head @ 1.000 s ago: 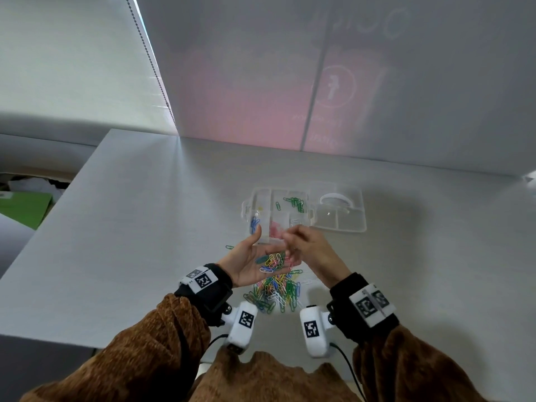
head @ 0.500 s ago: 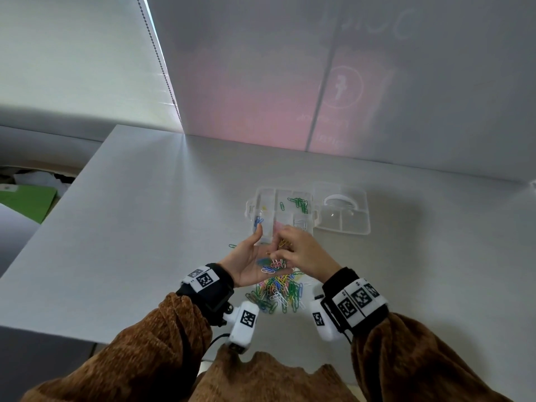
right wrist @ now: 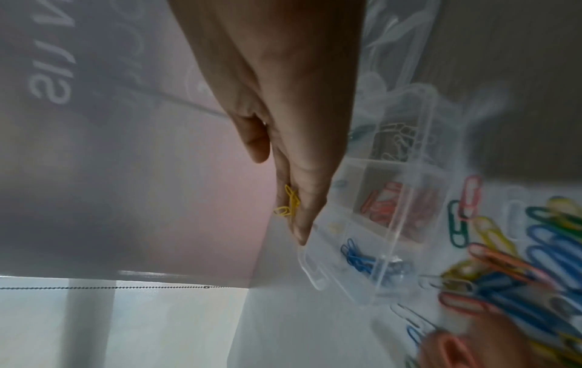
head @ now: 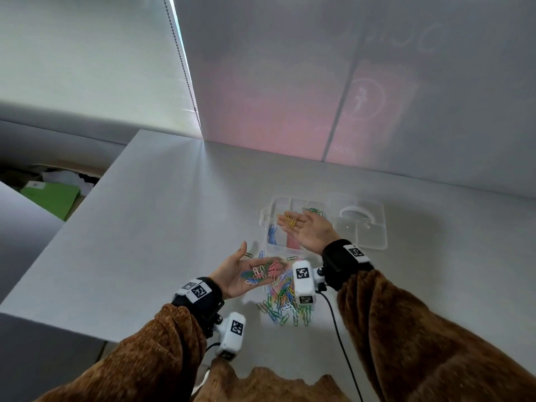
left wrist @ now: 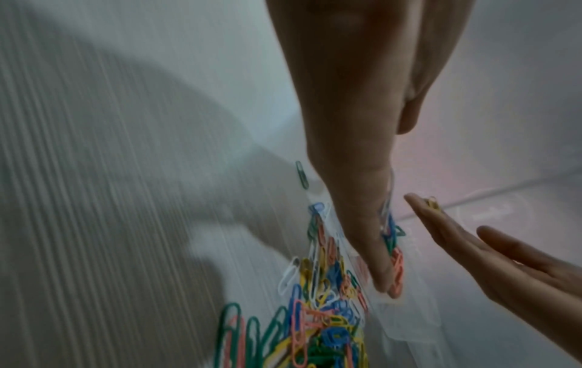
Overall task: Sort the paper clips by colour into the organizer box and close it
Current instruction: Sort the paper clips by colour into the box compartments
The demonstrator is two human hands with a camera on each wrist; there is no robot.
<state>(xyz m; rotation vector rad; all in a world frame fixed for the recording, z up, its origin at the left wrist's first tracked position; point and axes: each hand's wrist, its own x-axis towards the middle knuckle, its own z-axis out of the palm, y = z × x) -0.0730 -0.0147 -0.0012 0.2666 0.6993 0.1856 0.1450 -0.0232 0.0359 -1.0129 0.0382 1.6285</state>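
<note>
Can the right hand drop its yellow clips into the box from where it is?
Probably yes: the right hand lies open over the box, whose lid is open, yellow clips on its fingers, nothing between.

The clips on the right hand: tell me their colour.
Yellow. The clips lie on the open right hand over the organizer box; clearest in the head view.

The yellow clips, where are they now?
The yellow clips lie on the open right hand, held above the organizer box.
</note>
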